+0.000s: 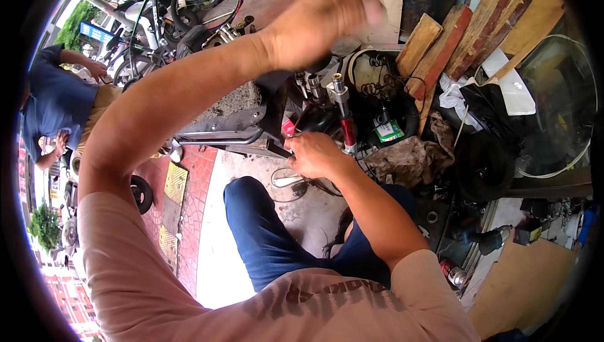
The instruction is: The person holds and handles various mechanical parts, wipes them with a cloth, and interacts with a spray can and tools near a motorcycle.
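Observation:
My left hand (321, 24) is raised high over the workbench, blurred by motion, so what its fingers hold, if anything, is unclear. Lower down, my right hand (311, 153) curls its fingers at the edge of a dark metal bench (251, 135); what lies inside them is hidden. Just beyond that hand are a small red packet (289, 127) and an upright pump-like tool (346, 122) with a silver top and red body. Metal cylinders (316, 90), a green package (387, 129) and tangled black cables (376, 60) sit around them.
Leaning boards (454, 40), a crumpled brown rag (409, 159) and a tire (481, 166) crowd the right side. At the left, a person in blue (56, 96) stands near parked bicycles (189, 2). Below the bench are cables (283, 178) on the floor, in front of my knees.

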A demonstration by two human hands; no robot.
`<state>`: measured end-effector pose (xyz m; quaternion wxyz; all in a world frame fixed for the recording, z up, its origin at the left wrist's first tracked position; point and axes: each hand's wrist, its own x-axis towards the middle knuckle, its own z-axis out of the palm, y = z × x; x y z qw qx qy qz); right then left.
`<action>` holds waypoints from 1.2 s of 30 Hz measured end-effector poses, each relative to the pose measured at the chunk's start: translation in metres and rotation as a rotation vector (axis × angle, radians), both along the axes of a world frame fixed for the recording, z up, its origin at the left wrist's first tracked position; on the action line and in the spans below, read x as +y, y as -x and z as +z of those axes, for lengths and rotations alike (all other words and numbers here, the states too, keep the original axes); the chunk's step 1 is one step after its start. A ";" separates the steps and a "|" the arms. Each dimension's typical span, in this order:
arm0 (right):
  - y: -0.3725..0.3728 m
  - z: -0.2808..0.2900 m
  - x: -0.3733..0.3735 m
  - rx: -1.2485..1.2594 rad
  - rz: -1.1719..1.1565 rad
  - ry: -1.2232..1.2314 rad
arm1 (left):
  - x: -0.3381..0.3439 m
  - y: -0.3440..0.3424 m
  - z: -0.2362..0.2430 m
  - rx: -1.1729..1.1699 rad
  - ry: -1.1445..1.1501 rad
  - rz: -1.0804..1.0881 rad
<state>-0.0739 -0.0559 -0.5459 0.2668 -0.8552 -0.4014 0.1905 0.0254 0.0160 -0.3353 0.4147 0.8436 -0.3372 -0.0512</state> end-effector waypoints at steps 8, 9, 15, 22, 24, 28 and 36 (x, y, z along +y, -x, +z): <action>0.018 -0.003 -0.006 -0.017 0.042 -0.044 | -0.017 -0.015 -0.019 0.039 -0.230 0.299; 0.019 0.006 -0.003 -0.010 0.057 -0.047 | -0.009 -0.005 -0.017 -0.155 -0.321 0.191; 0.000 -0.002 0.009 0.044 0.054 0.015 | 0.013 0.017 0.005 -0.784 -0.437 -0.640; -0.025 0.010 -0.015 0.154 -0.025 -0.129 | 0.044 0.064 -0.029 -0.822 0.344 0.371; -0.029 0.021 -0.033 0.226 -0.110 -0.237 | 0.067 0.103 -0.057 -0.511 0.748 0.685; -0.003 0.081 -0.084 0.222 -0.257 -0.369 | 0.108 0.183 -0.125 -0.091 1.106 0.922; -0.017 0.211 -0.077 -0.504 -0.513 -0.166 | 0.141 0.216 -0.139 0.159 0.867 0.722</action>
